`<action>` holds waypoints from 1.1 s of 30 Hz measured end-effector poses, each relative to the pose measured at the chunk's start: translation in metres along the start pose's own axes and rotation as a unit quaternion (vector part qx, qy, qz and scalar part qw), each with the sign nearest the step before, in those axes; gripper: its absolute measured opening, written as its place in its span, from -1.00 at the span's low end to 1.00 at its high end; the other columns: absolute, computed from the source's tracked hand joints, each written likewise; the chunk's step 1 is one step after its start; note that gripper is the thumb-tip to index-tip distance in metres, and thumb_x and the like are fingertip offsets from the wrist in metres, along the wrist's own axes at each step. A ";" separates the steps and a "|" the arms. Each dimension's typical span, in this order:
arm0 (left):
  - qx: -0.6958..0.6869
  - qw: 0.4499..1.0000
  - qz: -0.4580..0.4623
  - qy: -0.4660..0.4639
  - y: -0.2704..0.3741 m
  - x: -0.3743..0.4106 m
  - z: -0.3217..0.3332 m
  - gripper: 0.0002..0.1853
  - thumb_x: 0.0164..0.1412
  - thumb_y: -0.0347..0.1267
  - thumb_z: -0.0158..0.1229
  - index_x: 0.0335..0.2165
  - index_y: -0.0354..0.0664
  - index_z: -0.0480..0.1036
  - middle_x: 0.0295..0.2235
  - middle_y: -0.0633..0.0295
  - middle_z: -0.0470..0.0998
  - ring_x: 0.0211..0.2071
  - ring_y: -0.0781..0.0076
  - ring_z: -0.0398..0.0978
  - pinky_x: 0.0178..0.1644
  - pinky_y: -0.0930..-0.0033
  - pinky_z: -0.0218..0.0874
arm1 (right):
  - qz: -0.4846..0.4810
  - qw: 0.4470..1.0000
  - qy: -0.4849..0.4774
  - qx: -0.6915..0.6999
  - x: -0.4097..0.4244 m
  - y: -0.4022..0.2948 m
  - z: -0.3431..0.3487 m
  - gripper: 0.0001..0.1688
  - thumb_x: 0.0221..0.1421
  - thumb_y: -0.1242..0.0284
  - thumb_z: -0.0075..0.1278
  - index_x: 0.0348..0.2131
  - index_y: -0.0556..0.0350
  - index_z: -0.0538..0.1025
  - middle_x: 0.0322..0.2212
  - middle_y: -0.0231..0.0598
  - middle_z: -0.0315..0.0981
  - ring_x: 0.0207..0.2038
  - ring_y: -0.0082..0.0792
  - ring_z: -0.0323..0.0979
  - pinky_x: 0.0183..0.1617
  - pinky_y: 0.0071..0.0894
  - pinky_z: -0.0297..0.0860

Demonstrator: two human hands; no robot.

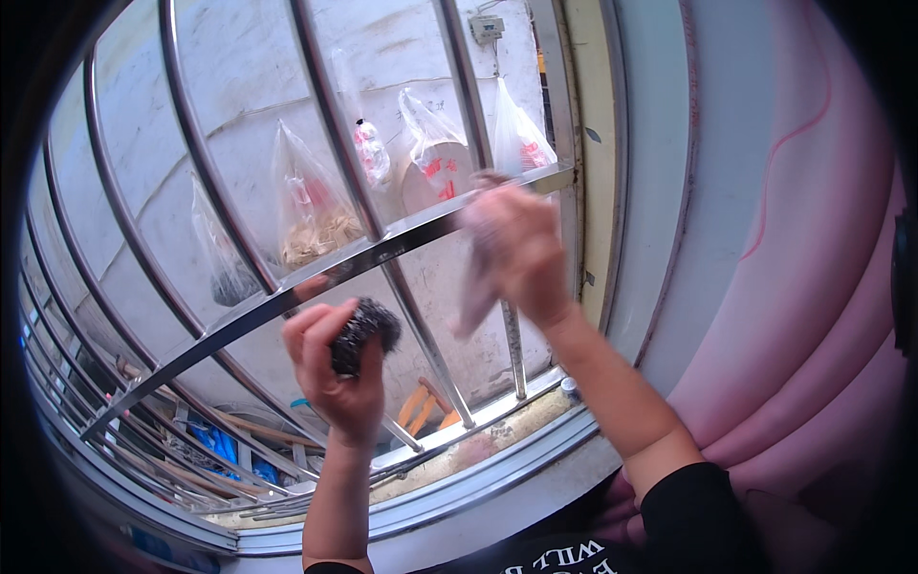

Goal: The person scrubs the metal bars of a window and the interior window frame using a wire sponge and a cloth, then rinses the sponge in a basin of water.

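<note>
A steel-wool scouring pad [366, 336] is gripped between the thumb and fingers of my left hand [333, 366], just below the flat metal crossbar [423, 233] of a window grille. My right hand [527, 251], blurred, holds a greyish cloth [479, 287] against or close to the crossbar's right part. The cloth hangs down in front of an upright bar. Shiny round metal bars [333, 122] run through the crossbar above and below it. Whether the cloth touches the bar behind it, I cannot tell.
Pink curtains [782, 287] hang at the right beside the window frame [595, 179]. The sill with its sliding track [495, 488] runs below my arms. Beyond the grille, plastic bags [315, 208] hang on a white wall [237, 64]. Planks and blue plastic [222, 445] lie outside at lower left.
</note>
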State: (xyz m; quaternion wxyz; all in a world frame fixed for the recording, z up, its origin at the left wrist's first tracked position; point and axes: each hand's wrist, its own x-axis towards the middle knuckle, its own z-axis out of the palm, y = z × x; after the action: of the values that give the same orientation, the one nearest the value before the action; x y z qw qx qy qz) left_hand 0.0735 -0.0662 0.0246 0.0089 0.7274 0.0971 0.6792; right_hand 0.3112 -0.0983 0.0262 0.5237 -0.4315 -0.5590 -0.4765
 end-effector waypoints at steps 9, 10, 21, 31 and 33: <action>-0.370 0.828 -0.408 -0.104 0.011 -0.041 0.099 -0.69 0.31 -0.44 -0.06 0.02 -0.21 0.25 -0.16 0.26 0.36 -0.26 0.62 0.37 -0.21 0.57 0.25 | 0.095 0.994 -0.010 -0.060 0.065 0.043 -0.011 -0.65 -0.08 0.54 0.10 -0.20 0.10 0.46 -0.24 -0.15 0.41 -0.14 -0.07 0.37 -0.07 -0.20 0.34; -0.376 0.840 -0.384 -0.071 0.004 -0.039 0.118 -0.68 0.33 -0.42 -0.08 0.03 -0.22 0.24 -0.15 0.26 0.36 -0.24 0.62 0.36 -0.18 0.57 0.24 | 0.122 0.987 -0.046 -0.092 0.064 0.054 -0.008 -0.67 -0.07 0.48 0.10 -0.22 0.10 0.46 -0.26 -0.14 0.42 -0.15 -0.07 0.39 -0.09 -0.19 0.36; -0.271 0.901 -0.321 -0.111 0.000 -0.061 0.175 -0.61 0.17 -0.45 0.12 -0.02 -0.25 0.27 -0.23 0.13 0.43 -0.26 0.35 0.45 -0.13 0.34 0.28 | -0.106 0.975 -0.023 -0.195 0.038 0.092 0.011 -0.60 -0.10 0.40 0.10 -0.17 0.03 0.52 -0.15 -0.28 0.43 -0.06 -0.29 0.36 0.05 -0.29 0.31; -0.297 0.918 -0.261 0.010 -0.009 -0.020 0.199 -0.60 0.15 -0.40 0.17 -0.06 -0.28 0.30 -0.28 0.18 0.36 -0.24 0.40 0.36 -0.09 0.39 0.19 | -0.068 0.980 -0.023 -0.185 0.046 0.081 0.012 -0.71 -0.13 0.28 0.11 -0.33 -0.03 0.52 -0.32 -0.31 0.45 -0.21 -0.26 0.39 -0.16 -0.25 0.36; -0.286 0.924 -0.253 0.024 -0.011 -0.047 0.205 -0.54 0.14 -0.40 0.17 -0.01 -0.28 0.26 -0.23 0.15 0.32 -0.19 0.37 0.34 -0.06 0.38 0.17 | -0.052 0.982 -0.006 -0.180 0.048 0.079 0.013 -0.75 -0.12 0.30 0.09 -0.37 -0.02 0.52 -0.35 -0.32 0.45 -0.24 -0.28 0.40 -0.18 -0.26 0.36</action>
State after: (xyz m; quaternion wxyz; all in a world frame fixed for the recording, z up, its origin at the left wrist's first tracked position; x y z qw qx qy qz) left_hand 0.2720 -0.0383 -0.0396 0.3863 0.6286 0.0796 0.6703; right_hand 0.3831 -0.0730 0.0801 0.4087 -0.4922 -0.4883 -0.5935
